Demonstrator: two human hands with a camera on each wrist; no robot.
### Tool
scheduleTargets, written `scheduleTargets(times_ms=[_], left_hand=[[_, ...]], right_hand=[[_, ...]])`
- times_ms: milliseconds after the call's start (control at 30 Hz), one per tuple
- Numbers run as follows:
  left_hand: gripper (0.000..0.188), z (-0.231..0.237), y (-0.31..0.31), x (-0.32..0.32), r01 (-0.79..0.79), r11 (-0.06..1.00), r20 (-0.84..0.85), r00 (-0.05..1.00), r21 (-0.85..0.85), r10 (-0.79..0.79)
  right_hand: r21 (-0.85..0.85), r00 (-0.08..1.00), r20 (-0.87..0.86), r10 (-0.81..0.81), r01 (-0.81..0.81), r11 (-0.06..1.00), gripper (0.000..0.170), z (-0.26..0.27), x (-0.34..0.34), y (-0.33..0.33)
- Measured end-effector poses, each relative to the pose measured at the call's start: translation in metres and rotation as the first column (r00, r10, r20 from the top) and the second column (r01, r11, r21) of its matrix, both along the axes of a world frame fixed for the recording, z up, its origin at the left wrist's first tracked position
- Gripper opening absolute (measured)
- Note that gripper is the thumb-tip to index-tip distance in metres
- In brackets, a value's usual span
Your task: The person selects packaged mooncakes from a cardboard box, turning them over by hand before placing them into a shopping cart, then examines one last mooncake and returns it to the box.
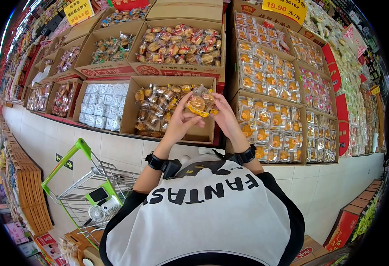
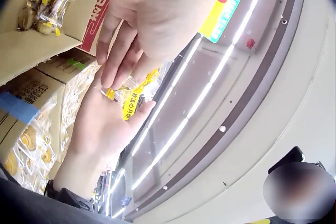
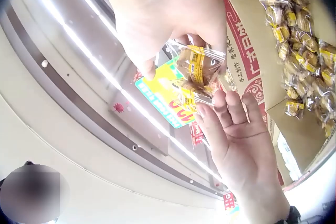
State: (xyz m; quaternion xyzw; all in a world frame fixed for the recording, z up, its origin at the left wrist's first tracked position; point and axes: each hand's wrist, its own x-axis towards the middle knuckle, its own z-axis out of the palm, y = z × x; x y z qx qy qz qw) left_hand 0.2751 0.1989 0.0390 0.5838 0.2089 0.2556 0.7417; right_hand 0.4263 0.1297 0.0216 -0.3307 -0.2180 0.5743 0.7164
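Both hands are raised over an open box of wrapped mooncakes (image 1: 154,106), holding clear-wrapped mooncakes (image 1: 197,103) with yellow labels between them. My right hand (image 1: 224,114) grips the wrapper from the right; in the right wrist view the mooncakes (image 3: 198,66) sit against its curled fingers, its thumb apart. My left hand (image 1: 183,122) pinches the wrapper's other edge at the fingertips, its palm (image 3: 247,150) facing the right wrist camera with the other fingers loosely spread. The left wrist view shows the yellow label (image 2: 137,98) between the hands, the rest of the wrapper partly hidden.
White-wrapped packs (image 1: 101,104) fill the box on the left. A larger box of red-labelled pastries (image 1: 181,44) stands behind, and boxes of orange-yellow packs (image 1: 272,124) on the right. A green-handled shopping cart (image 1: 81,150) with a small white fan (image 1: 97,213) stands at lower left.
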Motion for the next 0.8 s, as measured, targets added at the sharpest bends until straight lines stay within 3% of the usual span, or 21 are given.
scheduleTargets(times_ms=[200, 367, 600, 700, 800], left_hand=[[0.069, -0.002, -0.001, 0.001, 0.042, 0.997, -0.009, 0.999, 0.072, -0.042], [0.072, 0.002, -0.002, 0.003, 0.126, 0.971, -0.154, 0.983, 0.204, -0.095], [0.070, 0.001, -0.001, 0.004, 0.118, 0.971, -0.112, 0.989, 0.206, -0.097], [0.071, 0.006, 0.009, -0.007, 0.143, 0.988, -0.115, 0.984, 0.061, -0.136], [0.075, 0.012, 0.020, -0.023, 0.209, 0.977, -0.216, 0.957, 0.046, -0.195]], right_hand=[[0.025, 0.993, 0.070, 0.097, -0.099, 0.995, 0.041, -0.002, -0.003, -0.001], [-0.029, 0.968, 0.233, 0.093, -0.089, 0.996, 0.059, 0.007, -0.004, -0.004], [-0.086, 0.921, 0.390, 0.007, 0.029, 0.996, 0.057, 0.003, -0.004, 0.000], [-0.087, 0.914, 0.404, -0.034, 0.075, 0.993, 0.054, 0.003, -0.001, 0.000], [-0.031, 0.859, 0.508, -0.062, 0.090, 0.995, 0.057, 0.006, 0.000, 0.000]])
